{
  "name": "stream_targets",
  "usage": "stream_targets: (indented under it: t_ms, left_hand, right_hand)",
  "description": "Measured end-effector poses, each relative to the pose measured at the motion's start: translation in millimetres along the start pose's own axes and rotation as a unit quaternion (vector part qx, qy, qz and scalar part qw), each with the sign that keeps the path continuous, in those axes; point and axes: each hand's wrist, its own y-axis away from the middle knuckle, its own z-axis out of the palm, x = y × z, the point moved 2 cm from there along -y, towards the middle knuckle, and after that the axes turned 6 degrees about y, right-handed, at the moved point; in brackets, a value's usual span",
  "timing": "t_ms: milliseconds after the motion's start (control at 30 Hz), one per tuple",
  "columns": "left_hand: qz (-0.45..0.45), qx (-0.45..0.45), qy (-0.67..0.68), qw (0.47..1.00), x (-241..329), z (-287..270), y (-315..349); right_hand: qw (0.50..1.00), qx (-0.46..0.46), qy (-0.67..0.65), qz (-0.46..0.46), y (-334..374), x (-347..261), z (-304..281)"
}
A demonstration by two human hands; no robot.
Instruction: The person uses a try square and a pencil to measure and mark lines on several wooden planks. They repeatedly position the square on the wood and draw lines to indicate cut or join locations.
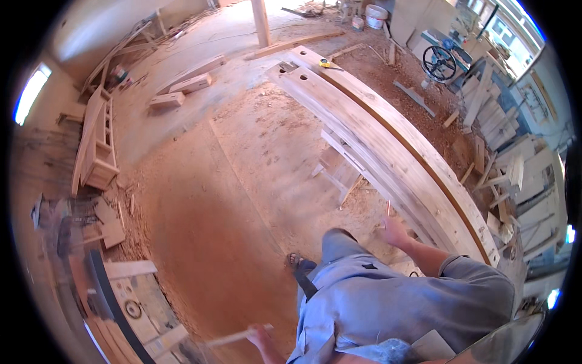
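Note:
Low in the head view, my left hand (260, 335) is closed around a thin pale wooden stick (229, 338), whose far end reaches toward the bench at the left. On the right side, my right hand (396, 233) is closed on a slim reddish pencil-like stick (388, 208) pointing upward. That hand is nearest to the long pale timber beams (394, 151), which lie side by side with a dark gap between them. Round holes show at the beams' far end. A yellow tape measure (325, 62) rests on the outer beam there.
A cluttered workbench (130, 270) stands at lower left, with a wooden frame (97, 145) beyond it. Cut timber blocks (182, 88) lie on the dusty floor ahead. At far right are a machine with a dark handwheel (439, 63) and leaning boards. A post (260, 24) stands at the back.

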Motion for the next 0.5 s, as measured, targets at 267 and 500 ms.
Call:
stream_targets:
  t_ms: [267,500]
  left_hand:
    - [0.137,-0.063,0.004,0.989,348.1,247.6,-181.5]
    - [0.093,-0.09,-0.072,0.989,369.4,324.8,-252.4]
  right_hand:
    - [0.965,-0.191,-0.111,0.14,-36.7,-83.2,54.7]
    - [0.973,0.039,-0.197,0.116,-297.3,-192.6,-36.3]
